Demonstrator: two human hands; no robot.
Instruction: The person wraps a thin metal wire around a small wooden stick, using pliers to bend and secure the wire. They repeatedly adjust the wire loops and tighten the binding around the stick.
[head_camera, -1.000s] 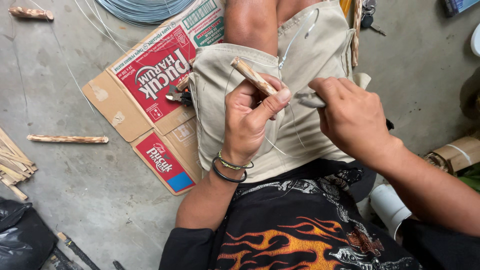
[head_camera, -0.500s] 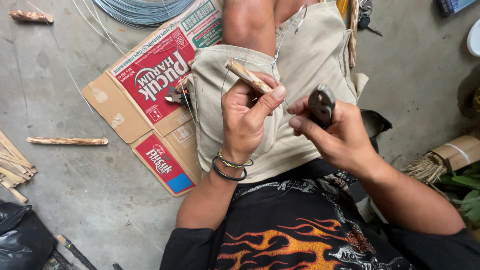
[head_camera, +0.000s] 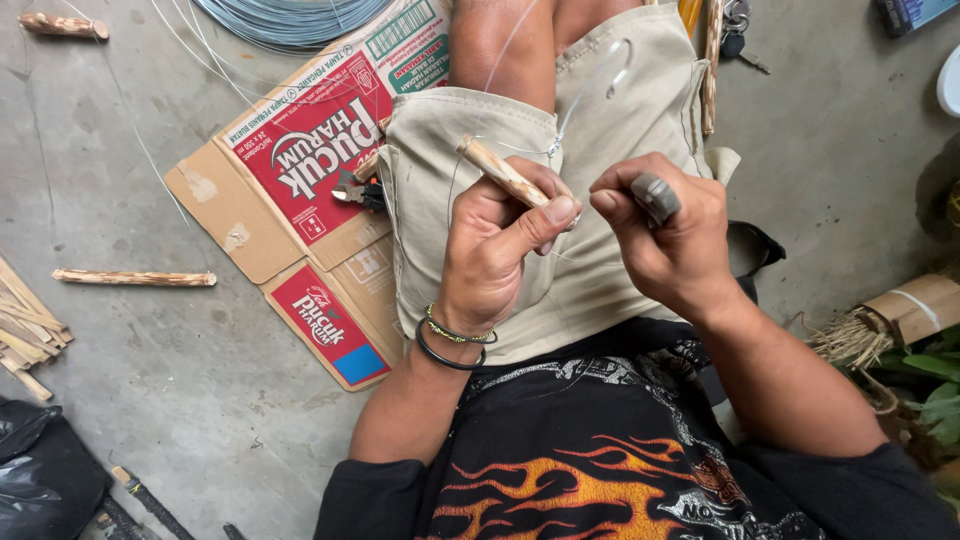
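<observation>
The left hand (head_camera: 495, 250) gripped one short wooden stick (head_camera: 503, 173) over the lap, tilted up so its wire-wrapped end faced the right hand (head_camera: 665, 235). That hand was closed around a small dark tool (head_camera: 656, 196), likely a cutter, beside the thin wire (head_camera: 520, 150). One pair of pliers (head_camera: 358, 190) lay on the flattened cardboard box (head_camera: 290, 170) to the left. Two loose sticks (head_camera: 135, 277) lay on the floor, by a bundle of splints (head_camera: 25, 330).

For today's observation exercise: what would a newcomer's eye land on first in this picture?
First, the two hands at centre: the left hand grips a short wooden stick with thin wire running from it, and the right hand holds a small dark tool. Next, the red flattened cardboard box on the floor beside the person's knee.
</observation>
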